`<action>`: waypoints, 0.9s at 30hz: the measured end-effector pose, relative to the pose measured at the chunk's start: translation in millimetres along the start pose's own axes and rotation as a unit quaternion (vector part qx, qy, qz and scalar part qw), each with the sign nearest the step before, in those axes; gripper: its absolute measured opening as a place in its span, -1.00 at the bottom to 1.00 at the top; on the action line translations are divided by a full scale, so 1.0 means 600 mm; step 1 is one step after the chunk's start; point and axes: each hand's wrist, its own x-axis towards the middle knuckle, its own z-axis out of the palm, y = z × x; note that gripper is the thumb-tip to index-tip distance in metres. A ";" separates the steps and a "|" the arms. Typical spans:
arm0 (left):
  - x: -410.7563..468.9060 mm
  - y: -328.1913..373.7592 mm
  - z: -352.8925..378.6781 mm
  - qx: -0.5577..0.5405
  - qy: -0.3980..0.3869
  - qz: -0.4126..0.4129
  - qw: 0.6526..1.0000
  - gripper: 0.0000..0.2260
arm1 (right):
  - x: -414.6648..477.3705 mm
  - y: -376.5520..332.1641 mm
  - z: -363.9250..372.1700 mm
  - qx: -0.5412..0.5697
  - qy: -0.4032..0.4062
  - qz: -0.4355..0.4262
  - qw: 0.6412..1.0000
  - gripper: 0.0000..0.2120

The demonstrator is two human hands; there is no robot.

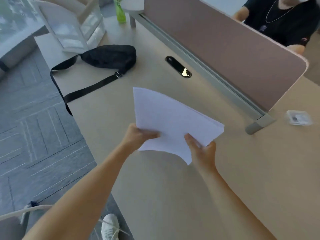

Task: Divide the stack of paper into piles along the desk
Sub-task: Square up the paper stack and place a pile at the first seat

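Note:
A stack of white paper (166, 116) is held above the beige desk (190, 187), near its middle. My left hand (136, 135) grips the stack's near left edge, thumb on top. My right hand (202, 149) grips the near right corner, thumb on top and fingers underneath. The sheets fan slightly at the far right corner. The stack casts a shadow on the desk below it. No separate pile of paper lies on the desk.
A black sling bag (107, 57) with a long strap lies at the desk's far left. A clear drawer unit (72, 26) and green bottle (119, 11) stand behind it. A pink divider (233, 49) runs along the back; a person sits beyond. A cable grommet (178, 66) and small clear packet (299, 117) are nearby.

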 end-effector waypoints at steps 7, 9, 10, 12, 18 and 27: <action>0.017 -0.007 0.004 -0.015 0.008 0.045 0.999 -0.72 | 0.028 0.012 -0.008 -0.008 0.003 -0.012 1.000 -0.79; 0.014 -0.009 0.007 0.000 0.003 0.028 1.000 -0.73 | 0.030 0.017 -0.007 -0.011 -0.003 -0.002 1.000 -0.78; 0.014 -0.007 0.008 0.008 0.007 0.023 1.000 -0.74 | 0.032 0.018 -0.006 -0.010 0.003 0.002 1.000 -0.80; 0.016 0.005 0.010 0.025 0.017 0.022 0.999 -0.79 | 0.038 0.016 -0.006 0.002 0.014 0.001 1.000 -0.86; 0.029 0.095 0.004 0.164 0.021 0.023 0.986 -0.71 | 0.066 -0.029 0.000 0.061 0.014 0.004 0.998 -0.91; 0.078 0.205 -0.017 0.154 0.000 0.001 0.988 -0.74 | 0.104 -0.047 -0.001 0.057 -0.069 0.118 0.989 -0.85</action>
